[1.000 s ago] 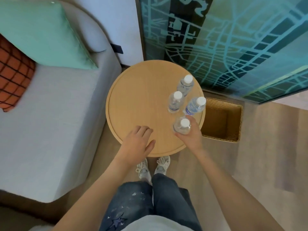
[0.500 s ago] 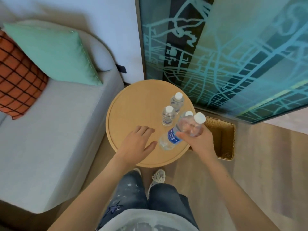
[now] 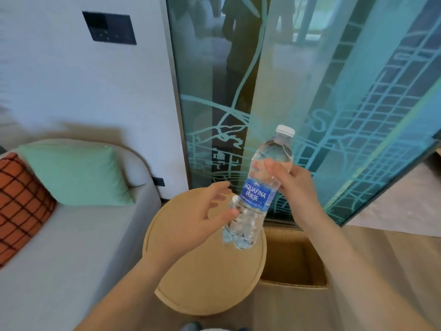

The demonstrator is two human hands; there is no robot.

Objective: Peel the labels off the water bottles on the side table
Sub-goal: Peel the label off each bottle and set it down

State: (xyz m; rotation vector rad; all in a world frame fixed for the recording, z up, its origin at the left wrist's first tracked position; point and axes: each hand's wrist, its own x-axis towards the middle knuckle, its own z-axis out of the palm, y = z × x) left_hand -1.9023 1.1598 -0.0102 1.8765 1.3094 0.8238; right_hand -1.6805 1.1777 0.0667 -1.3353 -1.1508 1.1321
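My right hand grips the upper body of a clear water bottle with a white cap and holds it tilted in the air above the round wooden side table. Around its middle runs a blue label. My left hand is open, fingers spread, its thumb at the lower half of the bottle just under the label. A white cap of another bottle peeks out behind the held one; the other bottles on the table are hidden by my hands.
A woven basket stands on the floor right of the table. A grey sofa with a green cushion and an orange checked cushion lies to the left. A patterned glass panel rises behind the table.
My right hand has lifted the bottle higher off the table and more upright. My left hand rose from the tabletop to the bottle's lower half. The camera has tilted up.
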